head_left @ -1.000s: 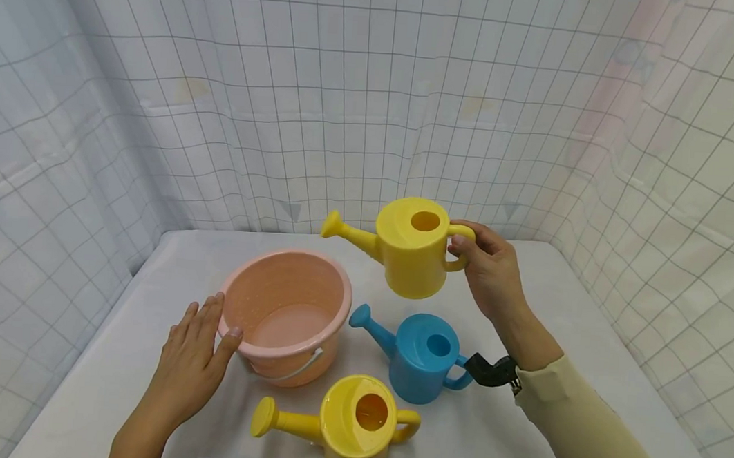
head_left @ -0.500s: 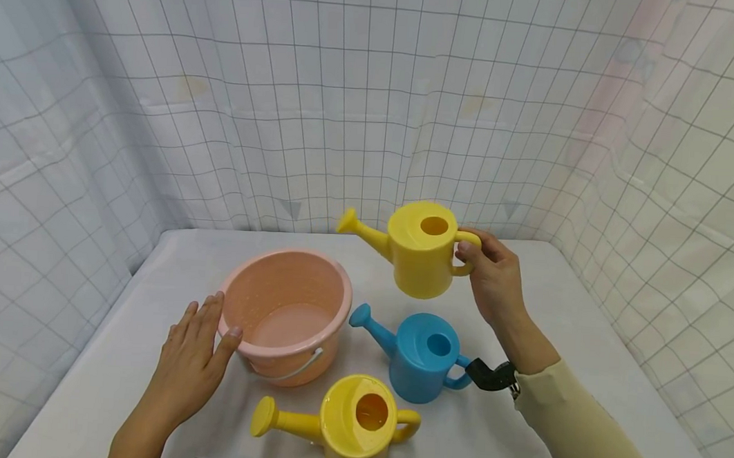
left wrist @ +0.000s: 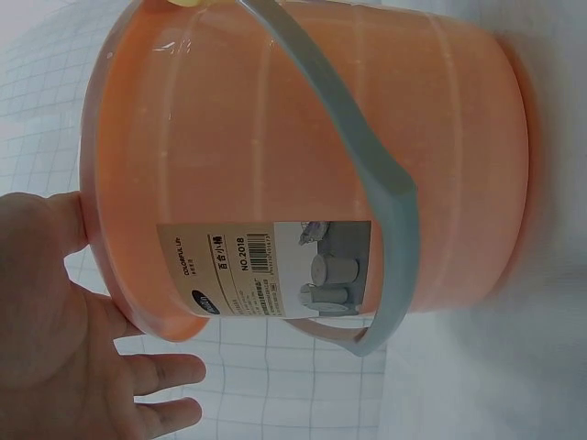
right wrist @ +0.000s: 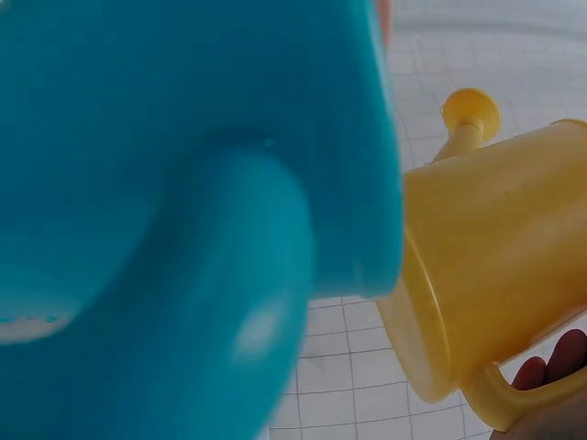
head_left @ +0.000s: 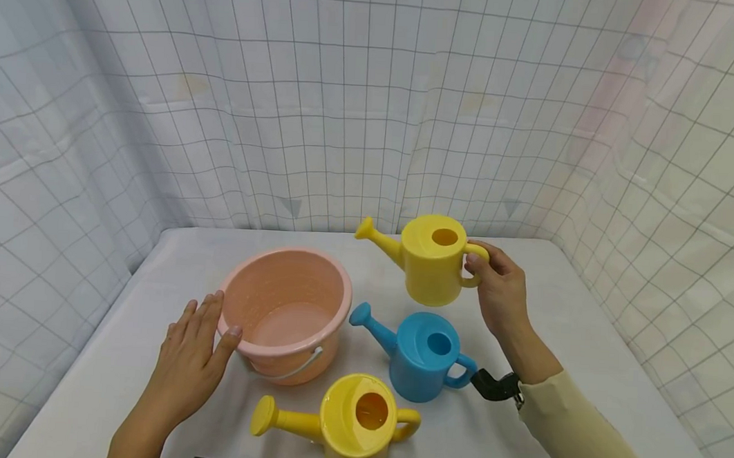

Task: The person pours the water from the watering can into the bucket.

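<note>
My right hand [head_left: 503, 291] grips the handle of a yellow watering can [head_left: 433, 267], held upright behind the blue watering can [head_left: 425, 360], its spout to the left. Whether its base touches the table cannot be told. In the right wrist view, the blue can fills the left side and the held can shows beyond it. My left hand [head_left: 188, 361], fingers extended, rests against the left rim of a pink bucket [head_left: 317, 354]; the left wrist view shows fingertips at that rim and a label on its wall. Another yellow watering can [head_left: 357, 422] stands in front, liquid visible through its opening.
All stands on a white-covered table [head_left: 506, 430]. A white grid-patterned curtain [head_left: 373, 118] encloses the back and both sides. The bucket's grey handle [left wrist: 394, 202] hangs down its side. A black wrist device [head_left: 496, 386] sits by the right sleeve, close to the blue can's handle.
My right hand has moved the held yellow watering can to the right and lower. The left hand, the bucket and the other two cans stay where they were.
</note>
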Demonstrator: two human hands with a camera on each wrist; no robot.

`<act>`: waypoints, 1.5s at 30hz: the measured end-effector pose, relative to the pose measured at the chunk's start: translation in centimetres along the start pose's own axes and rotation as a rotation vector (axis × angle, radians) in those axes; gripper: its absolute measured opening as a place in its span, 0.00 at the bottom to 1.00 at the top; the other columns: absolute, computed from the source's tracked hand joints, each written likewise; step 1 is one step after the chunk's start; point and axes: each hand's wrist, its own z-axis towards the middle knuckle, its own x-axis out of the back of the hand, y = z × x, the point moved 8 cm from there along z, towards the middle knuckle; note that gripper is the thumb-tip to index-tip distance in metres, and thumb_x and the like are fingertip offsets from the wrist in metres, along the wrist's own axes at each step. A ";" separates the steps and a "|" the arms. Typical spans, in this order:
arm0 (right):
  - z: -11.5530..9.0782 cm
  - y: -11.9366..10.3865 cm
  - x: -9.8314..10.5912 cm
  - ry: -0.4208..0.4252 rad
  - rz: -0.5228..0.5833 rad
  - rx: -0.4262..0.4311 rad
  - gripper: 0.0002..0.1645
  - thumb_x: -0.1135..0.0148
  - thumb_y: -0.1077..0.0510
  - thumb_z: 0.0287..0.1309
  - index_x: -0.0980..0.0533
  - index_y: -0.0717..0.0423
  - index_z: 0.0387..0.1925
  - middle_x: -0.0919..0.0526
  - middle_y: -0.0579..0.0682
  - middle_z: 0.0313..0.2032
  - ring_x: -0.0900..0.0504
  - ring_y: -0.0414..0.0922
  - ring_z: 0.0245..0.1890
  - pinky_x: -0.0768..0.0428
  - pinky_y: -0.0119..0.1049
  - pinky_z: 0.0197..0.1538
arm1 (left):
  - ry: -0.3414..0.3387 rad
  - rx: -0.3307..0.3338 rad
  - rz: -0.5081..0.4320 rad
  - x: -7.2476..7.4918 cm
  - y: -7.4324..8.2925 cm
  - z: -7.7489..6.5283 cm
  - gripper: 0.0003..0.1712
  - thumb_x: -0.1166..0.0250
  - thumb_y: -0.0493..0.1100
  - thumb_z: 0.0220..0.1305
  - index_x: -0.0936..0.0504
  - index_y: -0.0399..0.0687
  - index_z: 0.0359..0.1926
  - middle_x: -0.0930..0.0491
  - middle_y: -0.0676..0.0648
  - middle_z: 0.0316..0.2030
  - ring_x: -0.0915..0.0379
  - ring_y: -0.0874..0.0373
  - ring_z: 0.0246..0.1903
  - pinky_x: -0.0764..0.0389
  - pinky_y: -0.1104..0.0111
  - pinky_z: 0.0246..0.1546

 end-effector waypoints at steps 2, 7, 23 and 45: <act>-0.1 0.4 0.4 0.022 -0.011 -0.011 0.20 0.39 0.55 0.60 0.24 0.60 0.52 0.22 0.45 0.46 0.28 0.44 0.47 0.24 0.27 0.52 | 0.003 -0.001 -0.001 0.0 0.0 0.0 0.39 0.58 0.58 0.73 0.61 0.48 0.75 0.54 0.31 0.72 0.71 0.34 0.73 0.67 0.33 0.64; -0.4 1.3 1.0 0.062 -0.046 -0.024 0.21 0.39 0.54 0.60 0.24 0.60 0.53 0.22 0.44 0.46 0.28 0.44 0.48 0.24 0.26 0.52 | 0.003 0.001 -0.003 0.0 0.0 0.0 0.39 0.59 0.58 0.73 0.61 0.47 0.75 0.54 0.31 0.72 0.70 0.34 0.73 0.67 0.33 0.64; -1.4 3.8 2.1 0.106 -0.102 -0.092 0.24 0.37 0.50 0.58 0.24 0.57 0.53 0.22 0.43 0.46 0.28 0.43 0.50 0.26 0.30 0.54 | 0.011 -0.006 -0.011 0.0 0.1 -0.1 0.39 0.58 0.57 0.73 0.62 0.49 0.75 0.55 0.32 0.72 0.72 0.34 0.73 0.68 0.33 0.65; -2.5 6.4 2.7 0.143 -0.210 -0.149 0.23 0.39 0.47 0.60 0.24 0.53 0.53 0.22 0.44 0.48 0.28 0.45 0.48 0.28 0.40 0.57 | 0.006 -0.011 0.001 0.0 0.0 0.1 0.39 0.59 0.58 0.73 0.61 0.47 0.75 0.53 0.31 0.72 0.69 0.33 0.72 0.64 0.31 0.63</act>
